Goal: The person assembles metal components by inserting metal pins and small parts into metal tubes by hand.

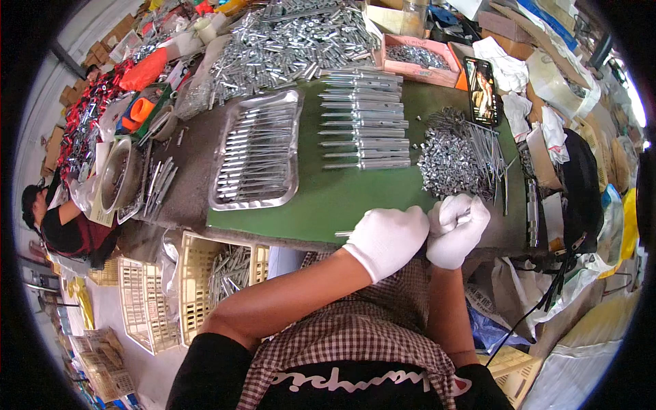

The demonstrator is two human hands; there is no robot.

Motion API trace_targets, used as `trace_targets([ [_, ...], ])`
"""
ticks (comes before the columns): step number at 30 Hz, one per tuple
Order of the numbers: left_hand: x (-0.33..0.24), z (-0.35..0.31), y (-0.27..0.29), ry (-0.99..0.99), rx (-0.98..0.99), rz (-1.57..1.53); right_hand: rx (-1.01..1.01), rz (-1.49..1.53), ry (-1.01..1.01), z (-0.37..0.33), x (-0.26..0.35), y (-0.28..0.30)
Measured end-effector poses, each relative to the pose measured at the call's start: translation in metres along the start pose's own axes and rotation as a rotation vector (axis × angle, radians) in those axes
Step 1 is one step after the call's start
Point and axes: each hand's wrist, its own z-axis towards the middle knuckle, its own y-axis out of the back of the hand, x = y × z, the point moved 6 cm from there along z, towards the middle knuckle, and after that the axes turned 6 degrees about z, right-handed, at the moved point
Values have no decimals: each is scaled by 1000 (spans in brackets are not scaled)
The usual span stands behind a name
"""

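Observation:
My left hand [389,239], in a white glove, is closed around a slim silver metal tube [342,234]; only its end pokes out beside the wrist. Close against it, my right hand [454,236], also gloved, has its fingers curled in a pinch. What those fingers hold is hidden. Just beyond the right hand lies a pile of small silver metal pieces [444,164], with thin metal rods [490,152] on its right side. Farther back, several pointed metal tubes [376,128] lie stacked in rows on the green mat [307,205].
A metal tray [294,157] of slim metal parts sits left of the stacks. Behind are a large heap of metal tubes [294,48], a pink box [451,76] and a phone [482,92]. Plastic crates [191,301] stand below the table; another person [65,225] is at far left.

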Motion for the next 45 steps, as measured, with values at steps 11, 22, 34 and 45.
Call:
trace_targets([
  [11,7,4,-8,-23,-54,-65,14,177,-64,19,-3,12],
  [22,7,-4,-6,18,-121,-110,67,237,-32,12,-3,15],
  [34,9,0,-4,32,-70,-86,7,226,-41,8,-4,5],
  [45,-3,19,-2,-1,41,-51,8,92,86,6,4,12],
])
